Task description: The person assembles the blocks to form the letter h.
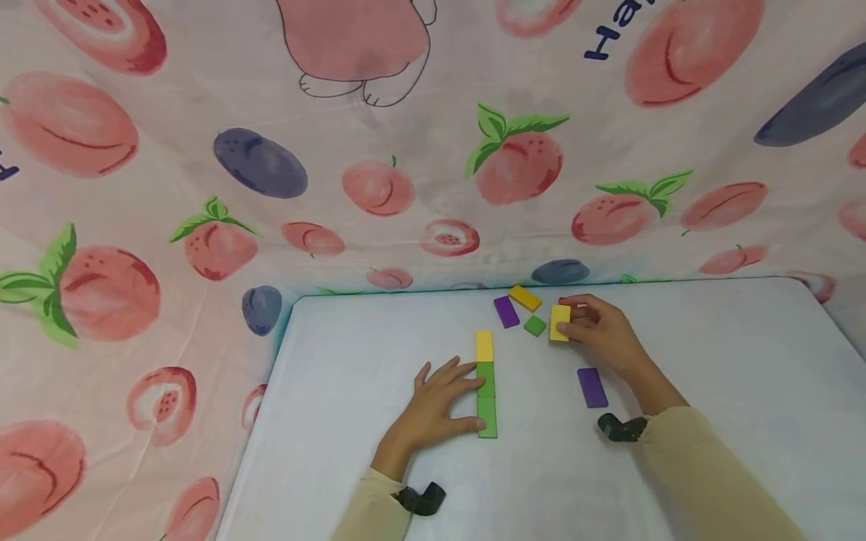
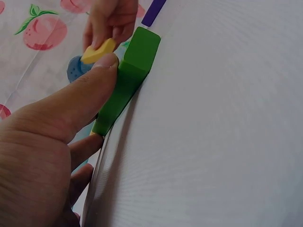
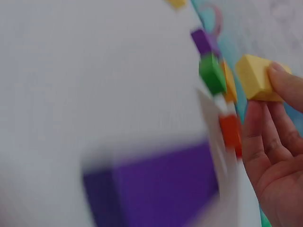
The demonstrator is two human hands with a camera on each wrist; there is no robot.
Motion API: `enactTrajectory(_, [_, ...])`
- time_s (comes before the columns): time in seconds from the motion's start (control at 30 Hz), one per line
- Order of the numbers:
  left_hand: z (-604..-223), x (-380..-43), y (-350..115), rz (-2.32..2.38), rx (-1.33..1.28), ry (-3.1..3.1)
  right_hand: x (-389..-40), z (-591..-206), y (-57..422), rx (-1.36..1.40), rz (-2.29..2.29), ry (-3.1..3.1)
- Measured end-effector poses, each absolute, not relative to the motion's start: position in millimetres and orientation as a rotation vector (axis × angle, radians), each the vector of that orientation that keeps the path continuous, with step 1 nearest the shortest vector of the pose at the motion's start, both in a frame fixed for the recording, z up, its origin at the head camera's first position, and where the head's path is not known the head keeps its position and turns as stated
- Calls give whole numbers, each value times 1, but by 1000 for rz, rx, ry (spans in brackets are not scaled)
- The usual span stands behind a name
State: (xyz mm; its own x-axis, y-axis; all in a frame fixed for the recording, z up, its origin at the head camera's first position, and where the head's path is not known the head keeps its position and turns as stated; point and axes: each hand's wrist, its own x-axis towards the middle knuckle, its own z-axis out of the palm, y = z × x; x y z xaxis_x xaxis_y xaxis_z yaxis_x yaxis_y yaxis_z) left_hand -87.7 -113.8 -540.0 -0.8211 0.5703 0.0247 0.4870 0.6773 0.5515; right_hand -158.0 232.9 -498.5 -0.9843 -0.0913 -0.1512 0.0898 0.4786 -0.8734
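A straight row lies on the table: a yellow block [image 1: 484,346] at the far end and two green blocks [image 1: 486,415] nearer. My left hand [image 1: 433,409] is spread along the row's left side, thumb and fingertips touching the green blocks. In the left wrist view the thumb [image 2: 87,97] rests against the near green block [image 2: 142,49]. Farther right, my right hand [image 1: 605,334] pinches another yellow block [image 1: 558,322] between thumb and fingers, lifted off the table in the right wrist view. Behind that hand a red block [image 3: 230,131] is partly hidden in the head view.
Near the table's back edge lie a purple block [image 1: 506,312], an orange-yellow block [image 1: 525,297] and a small green block [image 1: 535,325]. Another purple block [image 1: 592,388] lies by my right forearm. A fruit-patterned cloth [image 1: 406,248] hangs behind the white table [image 1: 325,361].
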Motion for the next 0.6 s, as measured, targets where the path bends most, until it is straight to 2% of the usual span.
enactTrajectory(0.27, [-543,-89,-114,828,846,2735,-178,-501,169,82,-1811,2367])
enactTrajectory(0.6, [-543,-90,-114,819,864,2740,-199,-510,118,52,-1605,2628])
